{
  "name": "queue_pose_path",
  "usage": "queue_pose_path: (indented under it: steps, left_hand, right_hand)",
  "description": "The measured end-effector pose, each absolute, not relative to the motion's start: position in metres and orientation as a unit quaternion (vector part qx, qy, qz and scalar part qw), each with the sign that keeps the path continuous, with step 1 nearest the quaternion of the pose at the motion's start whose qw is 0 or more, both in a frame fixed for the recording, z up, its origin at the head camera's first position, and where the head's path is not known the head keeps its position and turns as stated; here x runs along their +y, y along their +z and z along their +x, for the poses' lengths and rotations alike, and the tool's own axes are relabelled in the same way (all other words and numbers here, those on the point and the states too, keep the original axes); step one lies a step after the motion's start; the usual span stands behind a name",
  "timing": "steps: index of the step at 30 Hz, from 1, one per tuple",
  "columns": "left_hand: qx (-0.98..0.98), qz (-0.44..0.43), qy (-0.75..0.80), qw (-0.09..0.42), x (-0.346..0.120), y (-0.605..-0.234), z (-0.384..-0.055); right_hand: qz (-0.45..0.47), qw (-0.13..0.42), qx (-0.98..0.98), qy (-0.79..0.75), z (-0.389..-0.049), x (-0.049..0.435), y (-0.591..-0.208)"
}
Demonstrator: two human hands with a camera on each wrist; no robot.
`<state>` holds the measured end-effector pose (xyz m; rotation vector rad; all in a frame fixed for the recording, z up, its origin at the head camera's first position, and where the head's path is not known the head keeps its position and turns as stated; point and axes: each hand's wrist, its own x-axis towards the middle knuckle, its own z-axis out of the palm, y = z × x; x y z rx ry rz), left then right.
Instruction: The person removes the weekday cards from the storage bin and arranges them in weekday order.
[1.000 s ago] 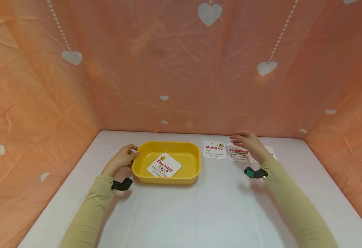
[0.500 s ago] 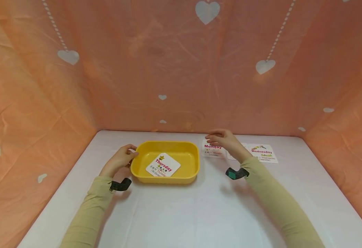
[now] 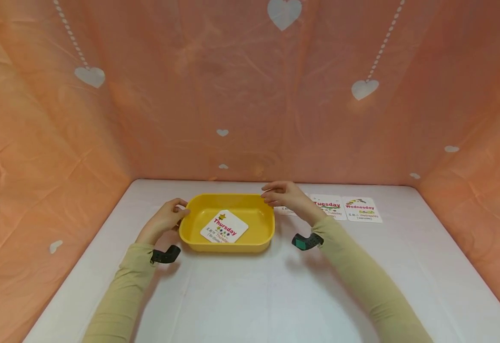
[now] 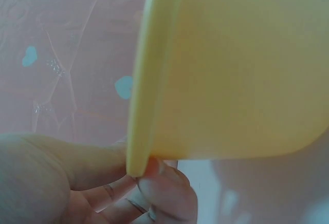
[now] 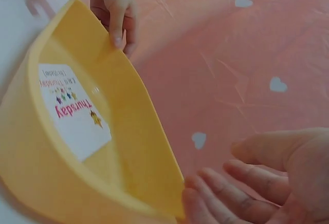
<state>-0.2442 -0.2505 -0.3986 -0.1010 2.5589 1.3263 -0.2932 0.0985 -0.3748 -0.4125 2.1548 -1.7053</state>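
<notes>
A yellow plastic tray (image 3: 228, 248) sits on the white table, and a square white card printed "Thursday" (image 3: 224, 227) lies inside it. With thumb and fingers my left hand (image 3: 161, 222) pinches the tray's left rim; the left wrist view shows the thumb on one side of the rim (image 4: 138, 147) and fingers on the other. My right hand (image 3: 292, 201) is at the tray's right end, its fingers spread loosely and the fingertips right at the rim in the right wrist view. Nothing is in its grasp.
Right of the tray, three cards lie in a row: Monday (image 3: 286, 211), partly hidden under the right hand, then Tuesday (image 3: 328, 206) and Wednesday (image 3: 363, 210). An orange curtain (image 3: 241, 95) with white hearts rises behind the table and at both sides.
My right hand has moved left from above the Tuesday and Wednesday cards, past Monday, to the tray's right rim. The left hand keeps its hold on the tray.
</notes>
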Motion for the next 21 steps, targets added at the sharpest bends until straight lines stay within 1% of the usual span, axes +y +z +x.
queue_pose_path:
  steps: [10,21]
  left_hand:
    - [0.876,-0.032,0.463,0.128,-0.250,-0.398,-0.244]
    - [0.876,-0.033,0.463,0.128,-0.250,-0.397,-0.243]
  right_hand:
    - [-0.164,0.220,0.779,-0.563,-0.295,0.069,-0.379]
    - [-0.144,0.246,0.806,-0.519,-0.303,0.054,-0.377]
